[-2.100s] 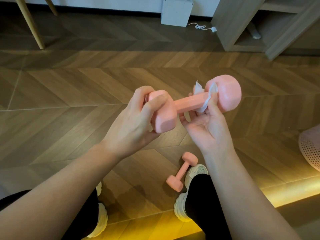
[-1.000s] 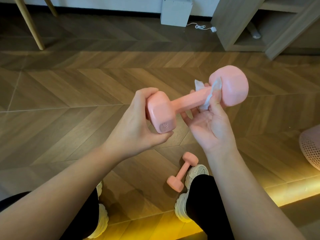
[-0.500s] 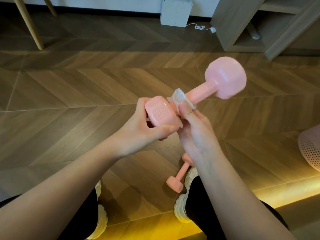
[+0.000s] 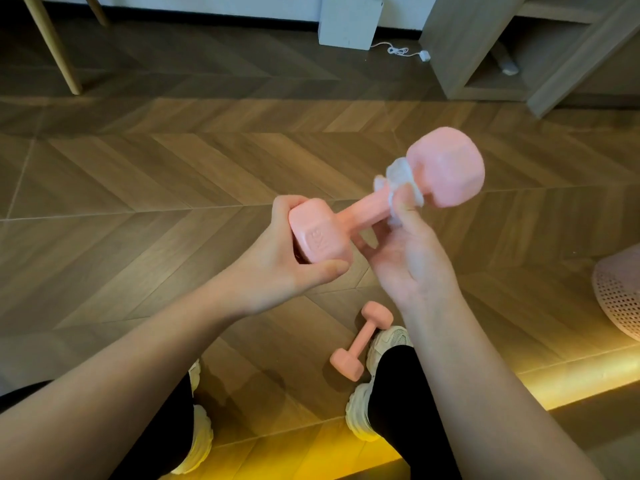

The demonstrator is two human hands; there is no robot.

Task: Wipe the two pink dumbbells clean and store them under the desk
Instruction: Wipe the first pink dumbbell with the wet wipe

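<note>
I hold a pink dumbbell (image 4: 367, 209) in the air above the wooden floor, tilted with its far head up and to the right. My left hand (image 4: 277, 268) grips its near head. My right hand (image 4: 408, 251) pinches a white wipe (image 4: 398, 181) around the bar, right against the far head. A second pink dumbbell (image 4: 360, 341) lies on the floor below, next to my right shoe (image 4: 384, 341).
A grey desk unit (image 4: 485, 46) with open space beneath stands at the back right. A white box (image 4: 349, 19) with a cable sits against the wall. Wooden legs (image 4: 52, 43) are at the back left. A pink mesh basket (image 4: 620, 299) is at the right edge.
My right hand slid the wipe along the bar from the near head up to the far head. The left hand kept its grip on the near head.
</note>
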